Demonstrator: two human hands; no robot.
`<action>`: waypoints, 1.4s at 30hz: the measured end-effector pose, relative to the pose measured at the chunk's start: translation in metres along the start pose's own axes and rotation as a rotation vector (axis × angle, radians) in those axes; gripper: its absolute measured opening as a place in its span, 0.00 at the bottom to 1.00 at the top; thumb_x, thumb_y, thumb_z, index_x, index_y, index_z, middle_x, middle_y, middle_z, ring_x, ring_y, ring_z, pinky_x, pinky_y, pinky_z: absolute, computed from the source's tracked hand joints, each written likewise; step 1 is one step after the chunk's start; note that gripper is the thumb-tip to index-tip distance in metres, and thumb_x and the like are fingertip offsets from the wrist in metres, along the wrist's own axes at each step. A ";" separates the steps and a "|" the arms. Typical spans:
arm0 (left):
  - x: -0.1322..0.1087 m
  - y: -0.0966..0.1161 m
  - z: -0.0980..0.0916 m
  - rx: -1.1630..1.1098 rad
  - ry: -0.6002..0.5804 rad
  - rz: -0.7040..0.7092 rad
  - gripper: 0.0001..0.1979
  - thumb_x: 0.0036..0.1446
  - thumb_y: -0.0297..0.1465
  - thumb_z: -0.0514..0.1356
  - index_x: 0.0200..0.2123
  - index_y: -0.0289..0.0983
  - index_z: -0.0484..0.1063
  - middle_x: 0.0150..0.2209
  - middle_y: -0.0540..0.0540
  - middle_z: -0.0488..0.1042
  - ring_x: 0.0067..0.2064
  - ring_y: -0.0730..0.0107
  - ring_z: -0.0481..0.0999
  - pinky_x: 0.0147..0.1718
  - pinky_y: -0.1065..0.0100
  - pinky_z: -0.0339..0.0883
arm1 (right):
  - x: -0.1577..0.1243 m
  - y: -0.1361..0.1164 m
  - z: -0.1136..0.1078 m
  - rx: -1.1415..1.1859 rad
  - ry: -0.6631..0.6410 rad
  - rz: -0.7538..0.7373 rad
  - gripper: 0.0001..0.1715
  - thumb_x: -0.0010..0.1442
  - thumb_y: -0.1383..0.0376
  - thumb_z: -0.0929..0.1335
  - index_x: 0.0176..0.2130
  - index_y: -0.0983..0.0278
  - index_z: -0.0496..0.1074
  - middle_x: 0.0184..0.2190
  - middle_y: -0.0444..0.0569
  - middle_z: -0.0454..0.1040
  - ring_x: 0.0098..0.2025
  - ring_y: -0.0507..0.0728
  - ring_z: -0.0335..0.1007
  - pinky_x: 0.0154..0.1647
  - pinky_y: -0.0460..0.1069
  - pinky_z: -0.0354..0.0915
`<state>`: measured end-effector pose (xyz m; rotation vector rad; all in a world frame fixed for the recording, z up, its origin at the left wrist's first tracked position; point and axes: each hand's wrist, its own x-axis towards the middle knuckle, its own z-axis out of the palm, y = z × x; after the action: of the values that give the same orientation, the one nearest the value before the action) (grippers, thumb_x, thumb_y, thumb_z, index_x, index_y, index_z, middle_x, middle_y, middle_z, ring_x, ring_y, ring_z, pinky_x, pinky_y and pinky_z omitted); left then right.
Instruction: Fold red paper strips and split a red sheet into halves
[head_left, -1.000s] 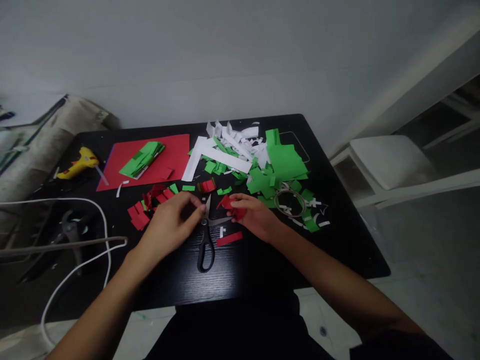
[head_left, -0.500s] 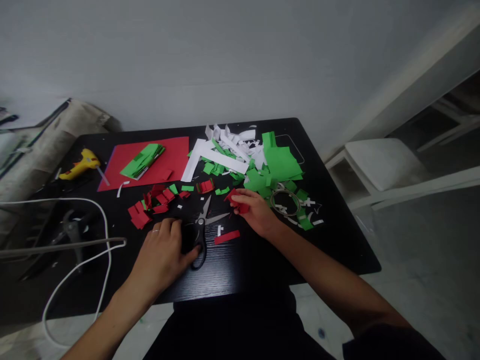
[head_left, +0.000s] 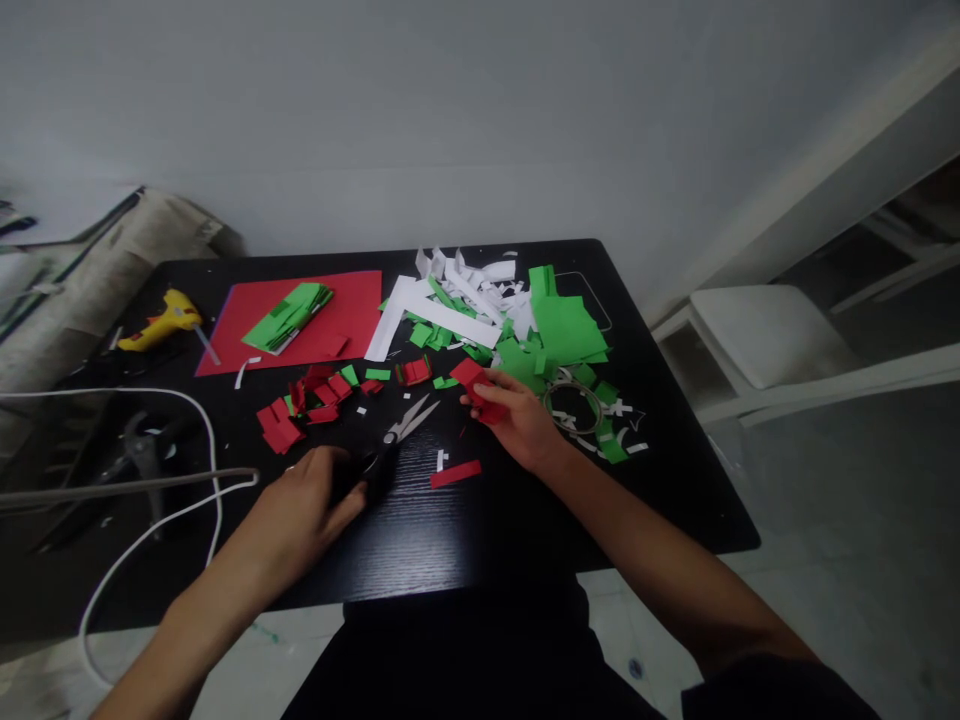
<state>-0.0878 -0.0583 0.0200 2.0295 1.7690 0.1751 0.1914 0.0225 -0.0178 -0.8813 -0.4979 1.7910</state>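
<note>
My left hand (head_left: 300, 505) grips the black handles of the scissors (head_left: 396, 437) on the black table (head_left: 465, 520); the blades point up and to the right, slightly apart. A little to the right, my right hand (head_left: 517, 425) holds a folded piece of red paper (head_left: 477, 385) just above the table. A loose red strip (head_left: 455, 474) lies between my hands, beside small white scraps.
Red scraps (head_left: 300, 405) lie left of the scissors. Behind are a red sheet (head_left: 352, 305) with green pieces on it, white strips (head_left: 450, 300), green paper (head_left: 562, 330) and a tape ring (head_left: 573, 405). A yellow glue gun (head_left: 157, 322) and white cable (head_left: 202, 440) are at left, a white chair (head_left: 772, 335) at right.
My left hand moved from beside the red paper down to the scissors' handles and closed on them, turning the scissors. My right hand raised the red paper slightly.
</note>
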 end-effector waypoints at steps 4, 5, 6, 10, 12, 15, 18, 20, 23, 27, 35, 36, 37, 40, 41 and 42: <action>-0.005 -0.004 -0.009 -0.235 -0.035 0.006 0.18 0.64 0.48 0.53 0.42 0.41 0.71 0.37 0.43 0.81 0.35 0.57 0.82 0.33 0.63 0.74 | 0.000 -0.001 0.001 0.007 -0.003 -0.003 0.17 0.42 0.67 0.81 0.34 0.61 0.79 0.34 0.44 0.81 0.34 0.53 0.78 0.30 0.46 0.67; -0.006 -0.004 -0.009 -0.266 -0.044 0.016 0.18 0.64 0.48 0.54 0.42 0.41 0.71 0.35 0.44 0.81 0.34 0.58 0.81 0.32 0.64 0.74 | 0.000 -0.001 0.001 0.008 -0.003 -0.003 0.17 0.42 0.67 0.81 0.34 0.61 0.79 0.34 0.44 0.82 0.33 0.53 0.78 0.30 0.46 0.67; -0.007 -0.003 -0.008 -0.287 -0.053 0.022 0.17 0.64 0.49 0.54 0.41 0.41 0.71 0.34 0.45 0.80 0.33 0.59 0.81 0.32 0.64 0.73 | -0.001 -0.001 0.001 0.008 -0.002 -0.001 0.17 0.42 0.67 0.81 0.34 0.61 0.79 0.35 0.44 0.82 0.33 0.53 0.78 0.30 0.46 0.67; -0.009 -0.001 -0.004 -0.339 -0.056 -0.005 0.15 0.64 0.46 0.56 0.43 0.42 0.72 0.35 0.46 0.79 0.33 0.61 0.79 0.32 0.65 0.73 | -0.001 0.000 0.001 -0.001 -0.006 -0.001 0.17 0.42 0.66 0.81 0.34 0.61 0.79 0.34 0.43 0.81 0.32 0.53 0.77 0.29 0.46 0.67; -0.011 0.000 -0.005 -0.395 -0.030 -0.027 0.14 0.63 0.44 0.57 0.44 0.43 0.72 0.37 0.46 0.79 0.37 0.59 0.79 0.34 0.64 0.74 | -0.001 0.000 0.001 -0.010 -0.012 -0.006 0.17 0.42 0.66 0.81 0.34 0.61 0.79 0.33 0.43 0.81 0.31 0.52 0.76 0.30 0.46 0.67; -0.012 0.006 -0.009 -0.520 -0.015 -0.033 0.13 0.60 0.41 0.59 0.46 0.44 0.72 0.41 0.46 0.78 0.40 0.59 0.79 0.36 0.64 0.76 | -0.003 0.000 0.001 -0.031 -0.013 -0.020 0.18 0.42 0.65 0.81 0.35 0.61 0.79 0.32 0.42 0.81 0.31 0.52 0.76 0.31 0.46 0.67; -0.010 0.014 -0.007 -0.588 -0.041 -0.021 0.14 0.56 0.39 0.64 0.44 0.42 0.70 0.39 0.47 0.75 0.37 0.63 0.77 0.34 0.67 0.74 | -0.006 0.000 0.003 -0.067 -0.026 -0.045 0.18 0.44 0.65 0.81 0.37 0.61 0.79 0.32 0.42 0.80 0.31 0.52 0.76 0.32 0.47 0.67; -0.008 0.018 -0.002 -0.588 -0.018 -0.012 0.16 0.53 0.40 0.68 0.41 0.42 0.68 0.36 0.50 0.73 0.36 0.67 0.75 0.33 0.69 0.72 | -0.007 0.000 0.004 -0.099 -0.047 -0.070 0.18 0.45 0.65 0.81 0.38 0.61 0.79 0.32 0.43 0.80 0.31 0.52 0.76 0.33 0.47 0.68; -0.006 0.017 0.007 -0.540 0.038 -0.001 0.19 0.52 0.41 0.70 0.39 0.41 0.65 0.34 0.52 0.70 0.34 0.70 0.73 0.31 0.71 0.69 | -0.008 0.002 0.004 -0.133 -0.072 -0.108 0.18 0.47 0.64 0.80 0.38 0.60 0.78 0.32 0.42 0.80 0.32 0.53 0.76 0.33 0.48 0.68; -0.006 0.010 0.012 -0.497 0.034 0.027 0.16 0.57 0.39 0.67 0.43 0.42 0.65 0.38 0.51 0.72 0.36 0.70 0.75 0.36 0.69 0.70 | -0.009 0.004 0.004 -0.150 -0.088 -0.137 0.20 0.47 0.64 0.80 0.40 0.59 0.77 0.31 0.41 0.79 0.30 0.52 0.76 0.33 0.48 0.69; 0.000 0.021 0.015 -0.488 0.055 0.047 0.15 0.58 0.39 0.66 0.43 0.41 0.66 0.37 0.52 0.73 0.35 0.70 0.75 0.34 0.70 0.69 | -0.012 0.007 0.003 -0.188 -0.114 -0.139 0.24 0.48 0.62 0.81 0.38 0.58 0.69 0.32 0.40 0.80 0.31 0.53 0.77 0.34 0.49 0.71; 0.001 0.022 0.016 -0.486 0.059 0.049 0.15 0.57 0.39 0.66 0.42 0.41 0.66 0.36 0.52 0.73 0.34 0.70 0.75 0.34 0.70 0.69 | -0.012 0.008 0.003 -0.193 -0.117 -0.141 0.24 0.48 0.62 0.81 0.38 0.58 0.68 0.33 0.40 0.80 0.31 0.53 0.77 0.34 0.49 0.71; 0.002 0.024 0.016 -0.485 0.060 0.050 0.15 0.57 0.39 0.66 0.42 0.41 0.67 0.36 0.52 0.73 0.34 0.70 0.75 0.34 0.70 0.69 | -0.012 0.008 0.003 -0.200 -0.120 -0.145 0.24 0.48 0.62 0.81 0.38 0.58 0.68 0.33 0.40 0.80 0.31 0.53 0.77 0.34 0.49 0.71; 0.003 0.026 0.019 -0.495 0.058 0.035 0.15 0.57 0.39 0.66 0.43 0.41 0.67 0.36 0.51 0.74 0.35 0.70 0.75 0.35 0.69 0.69 | -0.013 0.007 0.003 -0.213 -0.132 -0.155 0.22 0.50 0.62 0.80 0.38 0.57 0.68 0.33 0.40 0.80 0.31 0.53 0.78 0.34 0.49 0.71; 0.003 0.026 0.020 -0.502 0.055 0.024 0.16 0.57 0.39 0.67 0.43 0.41 0.67 0.36 0.51 0.74 0.35 0.69 0.75 0.35 0.69 0.69 | -0.013 0.007 0.003 -0.216 -0.133 -0.155 0.22 0.50 0.62 0.80 0.38 0.57 0.68 0.33 0.40 0.80 0.32 0.53 0.78 0.35 0.49 0.71; 0.004 0.026 0.021 -0.511 0.052 0.014 0.16 0.57 0.39 0.67 0.43 0.41 0.67 0.37 0.50 0.74 0.35 0.69 0.75 0.35 0.69 0.69 | -0.013 0.007 0.004 -0.219 -0.131 -0.155 0.22 0.50 0.62 0.80 0.38 0.57 0.68 0.33 0.40 0.80 0.32 0.54 0.78 0.35 0.49 0.72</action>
<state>-0.0553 -0.0619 0.0111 1.6763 1.5399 0.6205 0.1868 0.0077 -0.0158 -0.8520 -0.8368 1.6803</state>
